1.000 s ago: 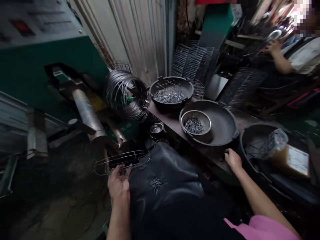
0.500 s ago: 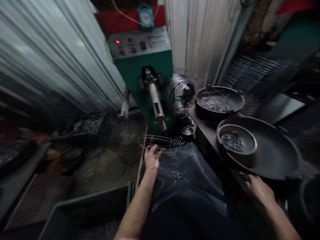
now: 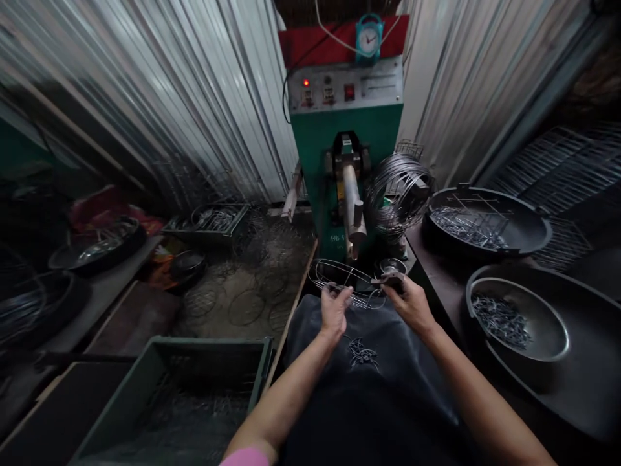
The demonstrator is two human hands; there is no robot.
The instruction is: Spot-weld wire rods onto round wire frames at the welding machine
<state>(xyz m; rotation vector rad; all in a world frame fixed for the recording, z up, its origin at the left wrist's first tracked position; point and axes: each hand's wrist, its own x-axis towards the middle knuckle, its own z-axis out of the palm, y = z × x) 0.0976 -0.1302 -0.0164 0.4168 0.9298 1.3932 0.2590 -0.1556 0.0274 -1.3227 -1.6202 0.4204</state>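
Both hands hold an oval wire frame point(image 3: 347, 278) flat above my lap, just below the nose of a green machine point(image 3: 347, 168). My left hand point(image 3: 334, 310) grips the frame's near left side with closed fingers. My right hand point(image 3: 410, 301) pinches its right end. A small heap of short wire pieces point(image 3: 361, 353) lies on the dark apron point(image 3: 383, 382) over my knees. A coil of wire point(image 3: 398, 194) hangs right of the machine.
On the bench at right stand a metal bowl of wire bits point(image 3: 517, 327) inside a big black pan point(image 3: 582, 388), and another pan of wire pieces point(image 3: 485, 223). A green crate point(image 3: 174, 395) sits at lower left. Wire rings litter the floor point(image 3: 247, 298). Corrugated metal walls surround.
The view swung left to face the machine. My right hand left the bench edge and came over to take the wire frame's right end; my left hand kept hold.
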